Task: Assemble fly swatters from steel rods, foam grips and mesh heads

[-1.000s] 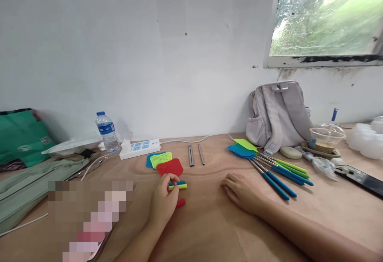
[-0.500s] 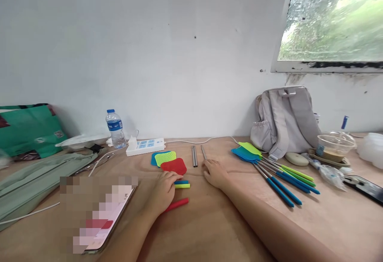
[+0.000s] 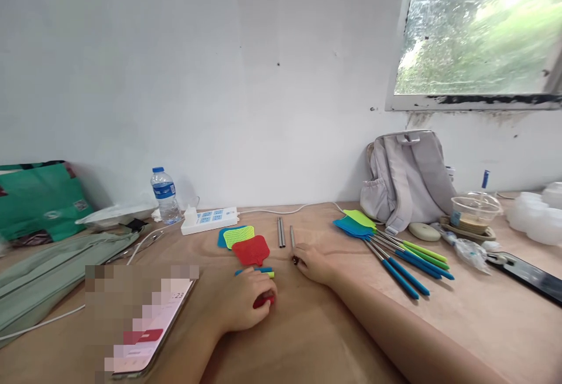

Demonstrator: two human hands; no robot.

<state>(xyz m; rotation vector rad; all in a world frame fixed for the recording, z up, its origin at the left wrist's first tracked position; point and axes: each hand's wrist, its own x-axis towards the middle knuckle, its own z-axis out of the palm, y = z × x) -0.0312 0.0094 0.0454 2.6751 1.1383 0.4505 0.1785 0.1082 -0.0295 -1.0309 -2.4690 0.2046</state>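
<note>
My left hand (image 3: 246, 305) is closed round a red tube handle (image 3: 263, 301), mostly covered by the fingers. Just beyond it lie a blue tube handle (image 3: 266, 270) and a yellow-green one (image 3: 271, 274), partly hidden. My right hand (image 3: 312, 262) pinches the near end of a thin metal rod (image 3: 292, 236) lying on the table. Two more metal rods (image 3: 281, 233) lie side by side to its left. Behind my left hand, a red fly swatter head (image 3: 251, 250) overlaps a yellow-green mesh head (image 3: 238, 236) and a blue head (image 3: 222, 239).
Several fly swatters (image 3: 397, 255) with blue and green handles lie right of my right arm. A phone (image 3: 153, 337) lies at left. Along the wall stand a water bottle (image 3: 165, 194), a power strip (image 3: 211, 220), a grey backpack (image 3: 408, 179) and a plastic cup (image 3: 474, 211).
My left hand has moved right and nearer to me, closing on the red handle and uncovering the red swatter head. The right hand has drawn the rod slightly nearer.
</note>
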